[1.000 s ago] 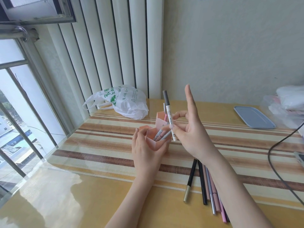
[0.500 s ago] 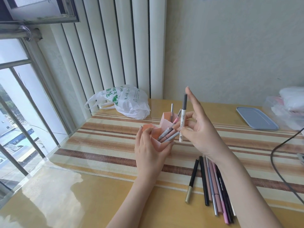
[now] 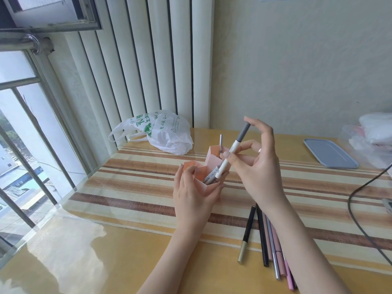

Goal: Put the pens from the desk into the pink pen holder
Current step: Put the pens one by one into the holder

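The pink pen holder [image 3: 212, 159] stands on the striped desk mat, with my left hand [image 3: 196, 193] wrapped around its near side. A few pens lean inside it. My right hand [image 3: 257, 166] pinches a white pen with a grey cap [image 3: 233, 152], tilted with its lower tip at the holder's opening. Several more pens [image 3: 267, 240] lie side by side on the desk by my right forearm, partly hidden under it.
A white plastic bag [image 3: 161, 132] lies behind the holder near the blinds. A blue-grey lid [image 3: 329, 153] rests at the back right, next to bagged items [image 3: 375, 134]. A black cable [image 3: 356, 206] curves along the right edge. The window is on the left.
My right hand has tilted the white pen from upright to slanted and brought its lower tip down to the holder's opening. The left hand still holds the holder.
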Demonstrator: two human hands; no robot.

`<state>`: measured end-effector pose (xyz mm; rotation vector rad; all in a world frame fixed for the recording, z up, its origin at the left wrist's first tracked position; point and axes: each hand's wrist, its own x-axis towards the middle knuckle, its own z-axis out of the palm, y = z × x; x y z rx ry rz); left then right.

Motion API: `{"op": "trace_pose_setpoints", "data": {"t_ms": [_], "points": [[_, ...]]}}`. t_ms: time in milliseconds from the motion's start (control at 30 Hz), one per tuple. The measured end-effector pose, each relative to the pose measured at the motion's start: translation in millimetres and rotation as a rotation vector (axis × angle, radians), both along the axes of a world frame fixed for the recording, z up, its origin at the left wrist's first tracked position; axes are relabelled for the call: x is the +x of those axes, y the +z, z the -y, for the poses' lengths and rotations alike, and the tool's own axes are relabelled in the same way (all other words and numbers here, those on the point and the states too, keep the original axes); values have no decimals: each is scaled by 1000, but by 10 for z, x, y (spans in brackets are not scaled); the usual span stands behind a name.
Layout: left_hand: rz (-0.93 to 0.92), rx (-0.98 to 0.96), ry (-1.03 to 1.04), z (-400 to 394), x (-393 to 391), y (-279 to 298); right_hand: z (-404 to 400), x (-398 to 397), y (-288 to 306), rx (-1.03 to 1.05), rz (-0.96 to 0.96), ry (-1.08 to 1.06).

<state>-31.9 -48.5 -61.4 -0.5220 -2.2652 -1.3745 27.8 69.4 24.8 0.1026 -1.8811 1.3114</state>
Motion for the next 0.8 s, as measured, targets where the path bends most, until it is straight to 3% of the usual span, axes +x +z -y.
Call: {"op": "trace_pose_setpoints", "data": {"t_ms": [400, 500, 600, 667, 800], "points": [[65, 78, -39, -19, -3, -37, 121, -112, -216, 493, 122, -237], [119, 109, -47, -6, -11, -31, 44, -107, -193, 518, 123, -272], [140, 141, -9, -5, -18, -21, -102, -47, -100, 301, 150, -177], [153, 167, -12, -16, -12, -15, -289, 3, -78, 249, 327, -149], [163, 207, -13, -27, -24, -22, -592, 131, -124, 431, 1030, 39]]}}
